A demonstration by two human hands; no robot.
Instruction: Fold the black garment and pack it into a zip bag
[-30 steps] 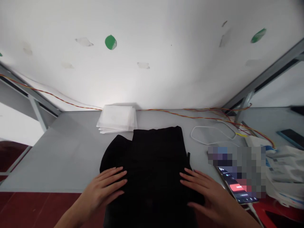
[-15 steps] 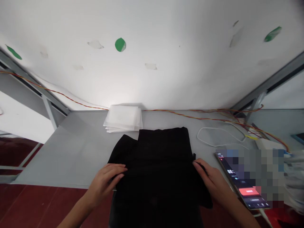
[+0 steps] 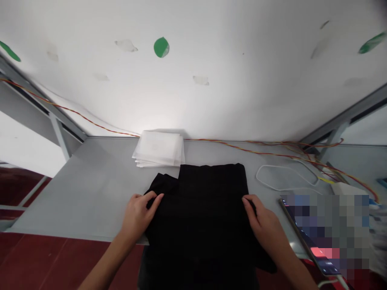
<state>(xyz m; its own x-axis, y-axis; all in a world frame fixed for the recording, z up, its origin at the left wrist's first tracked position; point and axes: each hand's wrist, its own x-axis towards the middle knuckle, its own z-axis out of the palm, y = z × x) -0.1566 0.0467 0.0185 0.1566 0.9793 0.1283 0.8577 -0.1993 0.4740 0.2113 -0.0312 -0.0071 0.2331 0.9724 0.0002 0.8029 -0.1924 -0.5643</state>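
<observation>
The left hand (image 3: 138, 214) and right hand (image 3: 263, 222) pinch opposite sides of the black cloth (image 3: 208, 213) on the desk (image 3: 90, 189), apparently mid-fold, the next move likely calling for even tension.

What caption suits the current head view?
Left hand and right hand pinch black cloth near a white stack on a gray table.
</observation>
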